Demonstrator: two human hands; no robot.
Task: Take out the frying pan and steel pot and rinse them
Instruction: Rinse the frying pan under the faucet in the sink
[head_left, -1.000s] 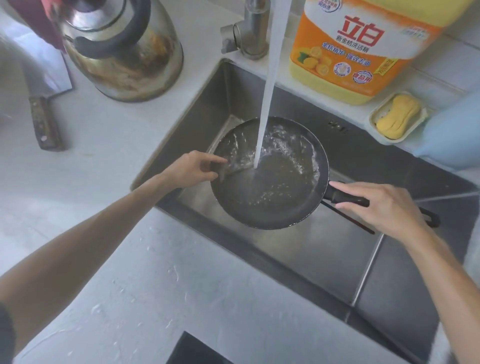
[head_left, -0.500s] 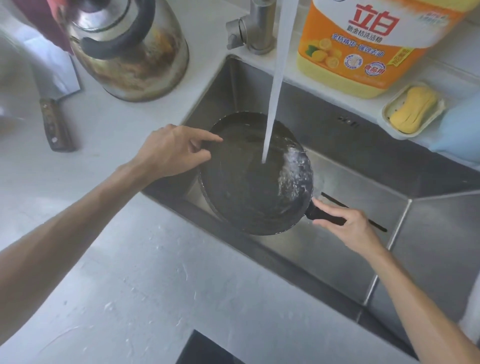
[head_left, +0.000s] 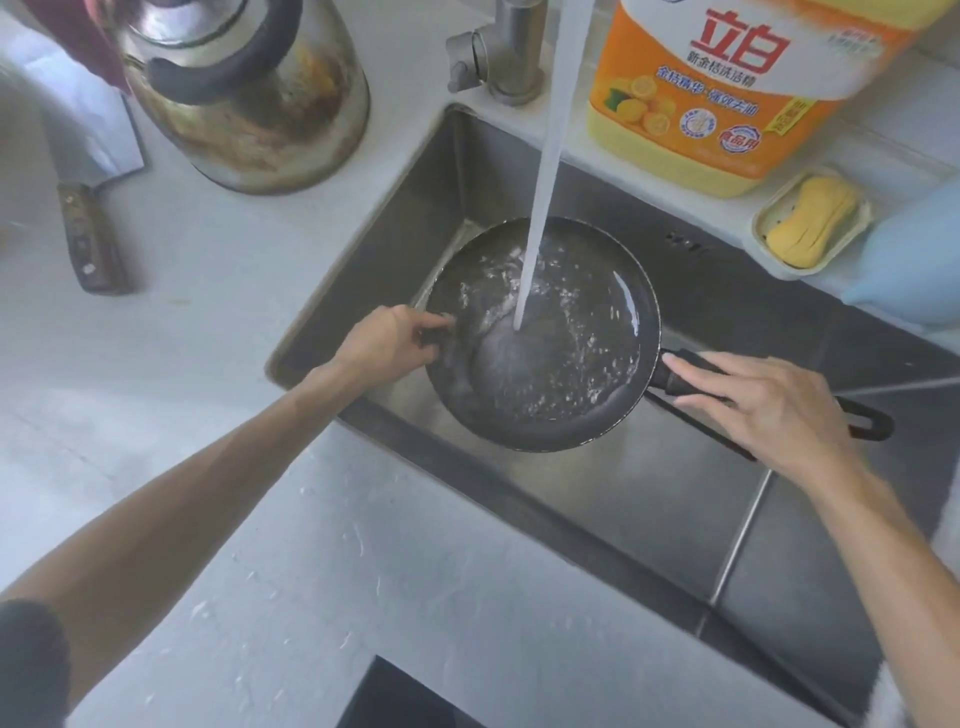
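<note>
The frying pan (head_left: 545, 338) is back level under the tap stream (head_left: 540, 208), held inside the sink (head_left: 363, 270) w/ water hitting near the middle of its base and splashing white across the inside; half a sec ago it was tipped toward the person w/ the water pooled at the handle side, and 1 s ago it sat flat much as now, so this looks like a swirl-and-tilt rinse cycle (fill, tip, fill again). For the task that means the pan's rinse is well under way but not clearly finished. The right hand (head_left: 763, 405) is wrapped over the black handle (head_left: 862, 421) near the pan, grip closed on it, further out along the handle than in the tilted frame. The left hand (head_left: 384, 343) pinches the pan's near-left rim, fingers curled onto the edge, whereas half a sec ago it rested flatter atop the rim. No steel pot in the sink that I can make out; a stained steel kettle (head_left: 249, 93) stands on the bench (head_left: 208, 291) left of the tap, beside a cleaver (head_left: 91, 234). Detergent jug (head_left: 727, 88) and soap dish (head_left: 810, 223) sit behind the sink, untouched. Pot prob. comes next.
</note>
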